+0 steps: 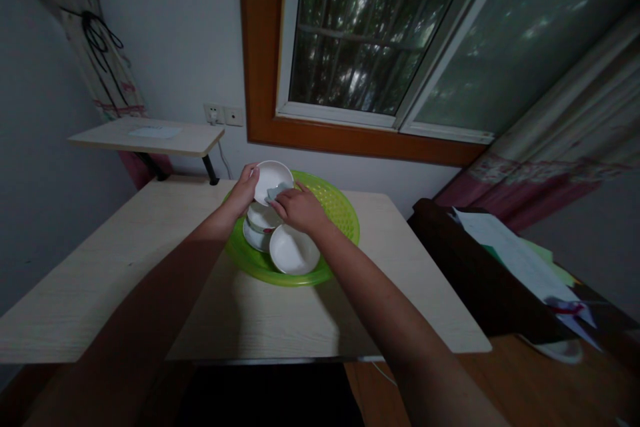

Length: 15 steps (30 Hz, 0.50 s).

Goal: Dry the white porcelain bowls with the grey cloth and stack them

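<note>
My left hand (243,190) grips the rim of a white bowl (267,175), thumb inside, and holds it tilted toward me. In my right hand (299,209) is a pale blue-grey cloth (277,191), pressed against the inside of that bowl. Below them lies a round green plastic basket (345,213) with a perforated surface. Inside it, another bowl (263,217) with a coloured mark rests on a white dish (256,238). Nearer to me, a larger white bowl (294,250) sits at the basket's front, partly under my right wrist.
The basket stands on a light wooden table (280,327). A small raised shelf (195,140) with a sheet of paper (156,131) is at the back left. To the right is a dark piece of furniture (465,267) bearing papers (515,253). A window (370,33) is behind.
</note>
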Motion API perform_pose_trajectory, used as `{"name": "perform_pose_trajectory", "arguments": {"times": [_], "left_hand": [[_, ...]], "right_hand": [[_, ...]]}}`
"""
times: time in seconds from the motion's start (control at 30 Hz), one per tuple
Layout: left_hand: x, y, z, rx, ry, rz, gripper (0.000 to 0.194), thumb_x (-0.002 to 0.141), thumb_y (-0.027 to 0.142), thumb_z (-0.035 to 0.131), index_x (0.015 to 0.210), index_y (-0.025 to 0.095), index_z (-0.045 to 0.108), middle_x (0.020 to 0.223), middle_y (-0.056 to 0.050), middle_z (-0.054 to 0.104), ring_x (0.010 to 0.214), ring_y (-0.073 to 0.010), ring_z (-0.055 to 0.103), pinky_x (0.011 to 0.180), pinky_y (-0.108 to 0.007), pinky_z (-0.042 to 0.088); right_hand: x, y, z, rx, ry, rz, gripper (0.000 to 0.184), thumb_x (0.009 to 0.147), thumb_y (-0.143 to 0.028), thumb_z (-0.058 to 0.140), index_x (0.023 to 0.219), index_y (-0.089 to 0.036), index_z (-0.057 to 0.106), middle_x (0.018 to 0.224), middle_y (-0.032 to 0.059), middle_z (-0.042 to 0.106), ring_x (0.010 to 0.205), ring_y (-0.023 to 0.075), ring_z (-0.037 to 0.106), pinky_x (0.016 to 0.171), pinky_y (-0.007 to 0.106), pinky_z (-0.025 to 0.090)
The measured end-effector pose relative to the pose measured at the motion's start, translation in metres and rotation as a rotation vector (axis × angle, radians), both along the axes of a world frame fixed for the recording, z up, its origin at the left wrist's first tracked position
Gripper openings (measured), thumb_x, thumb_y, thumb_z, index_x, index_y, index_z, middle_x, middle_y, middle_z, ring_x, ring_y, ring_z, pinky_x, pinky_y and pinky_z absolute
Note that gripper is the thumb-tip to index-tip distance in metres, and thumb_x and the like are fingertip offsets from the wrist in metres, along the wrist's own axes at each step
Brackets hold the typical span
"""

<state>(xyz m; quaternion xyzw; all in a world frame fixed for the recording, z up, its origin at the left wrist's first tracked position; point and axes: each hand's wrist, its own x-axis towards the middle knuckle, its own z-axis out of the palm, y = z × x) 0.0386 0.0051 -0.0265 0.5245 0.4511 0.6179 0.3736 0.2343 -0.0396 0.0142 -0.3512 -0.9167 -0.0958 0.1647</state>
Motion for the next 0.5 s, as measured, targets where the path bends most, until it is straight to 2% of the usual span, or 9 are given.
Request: {"name": "perform_pose_trajectory", "arguments": {"times": [0.13, 0.23, 0.33, 0.5], "left_hand": [[0.001, -0.001, 0.001, -0.020, -0.017, -0.035, 0.047, 0.096, 0.059, 0.042, 0.130, 0.026, 0.047, 0.109, -0.008, 0.064, 0.086, -0.0189, 0.062, 0.072, -0.030, 0.052], [0.002, -0.003, 0.002, -0.016, 0.003, -0.026, 0.046, 0.096, 0.057, 0.043, 0.129, 0.025, 0.048, 0.112, -0.009, 0.064, 0.089, -0.0197, 0.062, 0.075, -0.031, 0.052], [0.003, -0.006, 0.004, 0.006, 0.064, -0.002, 0.041, 0.097, 0.054, 0.044, 0.123, 0.024, 0.053, 0.118, -0.010, 0.064, 0.101, -0.0219, 0.062, 0.086, -0.034, 0.052], [0.005, -0.011, 0.009, 0.023, 0.084, 0.001, 0.038, 0.097, 0.051, 0.045, 0.122, 0.024, 0.054, 0.125, -0.011, 0.062, 0.111, -0.0233, 0.060, 0.098, -0.037, 0.049]], "right_hand": [[0.001, 0.000, -0.001, 0.077, 0.018, -0.046, 0.057, 0.107, -0.049, 0.032, 0.103, -0.011, 0.074, 0.109, 0.0165, 0.075, 0.112, 0.0248, 0.066, 0.123, 0.047, 0.020], [0.000, 0.001, -0.004, 0.004, 0.000, 0.030, 0.055, 0.106, -0.050, 0.034, 0.107, -0.012, 0.074, 0.110, 0.0145, 0.076, 0.111, 0.0236, 0.067, 0.123, 0.045, 0.022], [-0.002, 0.001, -0.007, -0.113, -0.002, 0.146, 0.051, 0.106, -0.051, 0.035, 0.121, -0.016, 0.069, 0.120, 0.0112, 0.074, 0.114, 0.0222, 0.067, 0.122, 0.044, 0.027], [-0.003, 0.001, -0.011, -0.233, 0.085, 0.263, 0.053, 0.105, -0.047, 0.042, 0.147, -0.016, 0.049, 0.147, 0.0109, 0.058, 0.134, 0.0232, 0.055, 0.118, 0.039, 0.034]]}}
